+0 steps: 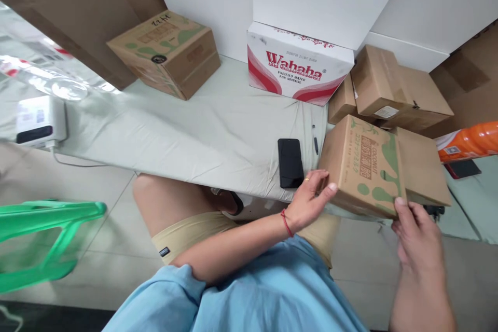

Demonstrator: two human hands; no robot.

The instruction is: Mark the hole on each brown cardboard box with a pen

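Observation:
Both my hands are on a brown cardboard box (pixel 346 166) printed with green shapes and the word COCONUT, at the right of the table. My left hand (pixel 311 199) presses its left side, the thumb along the near edge. At the near right corner, my right hand (pixel 418 231) grips the box with its thumb on top and the fingers partly hidden. The box looks slightly tilted. Just left of my left hand lies a black phone (pixel 290 163), and a pen (pixel 315 139) lies beyond it. A plain cardboard box (pixel 424 168) sits right behind the held box.
A similar printed box (pixel 190 70) stands at the back left. A white-and-red Wahaha carton (pixel 288 65) and more brown boxes (pixel 383 83) line the back. An orange bottle (pixel 472 140) is at far right, a white device (pixel 41 119) at far left. A green stool (pixel 50 218) stands on the floor.

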